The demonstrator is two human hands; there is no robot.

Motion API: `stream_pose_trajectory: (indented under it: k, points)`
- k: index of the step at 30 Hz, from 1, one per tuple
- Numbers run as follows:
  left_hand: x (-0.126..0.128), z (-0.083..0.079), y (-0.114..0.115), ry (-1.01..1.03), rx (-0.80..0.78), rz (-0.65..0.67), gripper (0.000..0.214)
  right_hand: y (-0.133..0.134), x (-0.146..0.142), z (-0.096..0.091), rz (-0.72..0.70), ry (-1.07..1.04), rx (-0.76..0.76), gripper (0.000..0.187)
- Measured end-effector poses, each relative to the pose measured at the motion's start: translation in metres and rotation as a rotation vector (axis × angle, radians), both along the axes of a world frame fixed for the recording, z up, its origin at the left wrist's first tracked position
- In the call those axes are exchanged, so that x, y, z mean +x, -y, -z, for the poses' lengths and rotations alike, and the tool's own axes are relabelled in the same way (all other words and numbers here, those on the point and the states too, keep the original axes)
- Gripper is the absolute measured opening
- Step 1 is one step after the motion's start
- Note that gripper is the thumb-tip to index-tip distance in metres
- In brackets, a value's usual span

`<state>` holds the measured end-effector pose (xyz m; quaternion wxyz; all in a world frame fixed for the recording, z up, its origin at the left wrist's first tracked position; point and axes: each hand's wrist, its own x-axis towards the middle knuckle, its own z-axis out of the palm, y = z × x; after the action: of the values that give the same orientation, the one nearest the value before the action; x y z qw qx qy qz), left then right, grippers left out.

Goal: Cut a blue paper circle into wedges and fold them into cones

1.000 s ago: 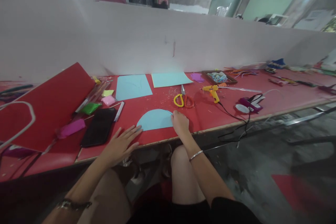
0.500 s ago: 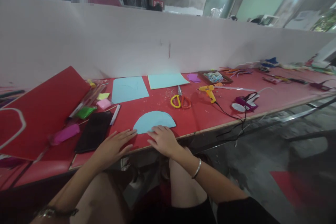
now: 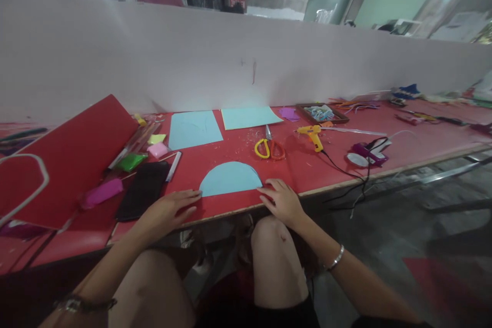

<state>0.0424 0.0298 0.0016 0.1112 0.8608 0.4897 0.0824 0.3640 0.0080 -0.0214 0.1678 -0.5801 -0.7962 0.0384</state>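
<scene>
A light blue half-circle of paper (image 3: 229, 178) lies flat near the front edge of the red table (image 3: 307, 169). My left hand (image 3: 169, 210) rests palm down on the table, fingers stretched out, its fingertips at the paper's left corner. My right hand (image 3: 282, 200) lies flat at the table's edge, fingers spread, touching the paper's right corner. Neither hand holds anything.
Behind the half-circle lie two blue sheets (image 3: 194, 128), orange-handled scissors (image 3: 269, 147), and a yellow glue gun (image 3: 312, 136) with a black cord. At the left are a black phone (image 3: 144, 189), a big red sheet (image 3: 69, 156) and coloured scraps. A white partition (image 3: 230, 56) closes the back.
My right hand slid from the half-circle's top right edge, along its bottom edge, to its right corner. My left hand stayed flat at the left corner.
</scene>
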Motion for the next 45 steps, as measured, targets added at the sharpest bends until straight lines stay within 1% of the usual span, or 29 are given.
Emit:
stream_pose_trajectory:
  k: [3,6,9,12,14,18,20,21,23,25,27,29,30,31,34,35,38,40,42,44,45]
  points:
    - [-0.004,0.004,-0.001,0.046,-0.036,0.020,0.046,-0.001,0.009,0.003,0.009,-0.019,0.021,0.029]
    - [-0.008,0.009,-0.002,0.068,-0.021,0.028,0.046,-0.002,0.015,0.005,0.003,-0.023,0.054,0.030]
    - [-0.008,0.010,-0.001,0.067,-0.011,0.034,0.047,-0.003,0.016,0.004,-0.014,-0.016,0.049,0.031]
    - [-0.006,0.008,0.000,0.049,-0.014,0.023,0.047,-0.006,0.012,-0.001,-0.041,-0.053,-0.003,0.027]
    - [-0.003,0.005,0.000,0.034,-0.008,0.010,0.045,-0.010,0.007,-0.004,-0.026,-0.091,-0.029,0.027]
    - [0.003,0.004,-0.004,0.025,0.008,-0.001,0.037,-0.023,-0.005,-0.010,0.040,-0.125,-0.061,0.039]
    - [0.008,0.008,-0.009,0.085,0.032,-0.031,0.037,-0.031,-0.012,-0.012,0.061,-0.159,-0.099,0.037]
    - [0.012,0.010,-0.012,0.132,0.045,-0.064,0.040,-0.035,-0.015,-0.012,0.075,-0.180,-0.119,0.035]
    - [0.019,0.017,-0.019,0.225,0.063,-0.153,0.053,-0.041,-0.021,-0.012,0.108,-0.216,-0.154,0.035]
    - [0.026,0.024,-0.027,0.275,0.068,-0.228,0.063,-0.046,-0.026,-0.012,0.130,-0.236,-0.182,0.044]
    - [0.032,0.028,-0.034,0.292,0.073,-0.255,0.066,-0.049,-0.030,-0.012,0.144,-0.251,-0.207,0.057]
    - [0.035,0.031,-0.040,0.303,0.078,-0.264,0.069,-0.053,-0.032,-0.012,0.155,-0.268,-0.235,0.064]
    - [0.036,0.031,-0.042,0.309,0.082,-0.275,0.072,-0.054,-0.033,-0.012,0.151,-0.276,-0.249,0.062]
    - [0.036,0.032,-0.043,0.315,0.087,-0.287,0.075,-0.056,-0.033,-0.012,0.140,-0.283,-0.262,0.056]
    - [0.036,0.031,-0.044,0.324,0.112,-0.327,0.083,-0.057,-0.033,-0.016,0.093,-0.299,-0.274,0.027]
    - [0.036,0.030,-0.043,0.324,0.124,-0.338,0.084,-0.057,-0.033,-0.018,0.084,-0.303,-0.261,0.021]
    - [0.036,0.024,-0.038,0.334,0.192,-0.357,0.079,-0.049,-0.034,-0.024,0.079,-0.312,-0.186,0.013]
    - [0.036,0.016,-0.036,0.350,0.259,-0.362,0.074,-0.039,-0.037,-0.027,0.058,-0.303,-0.113,0.014]
    - [0.036,0.008,-0.033,0.386,0.289,-0.297,0.066,-0.029,-0.041,-0.026,-0.013,-0.235,-0.025,0.017]
    - [0.037,0.002,-0.032,0.424,0.224,-0.158,0.049,-0.018,-0.044,-0.025,-0.106,-0.122,0.036,0.018]
    - [0.037,0.001,-0.032,0.436,0.173,-0.090,0.041,-0.013,-0.046,-0.024,-0.151,-0.068,0.039,0.018]
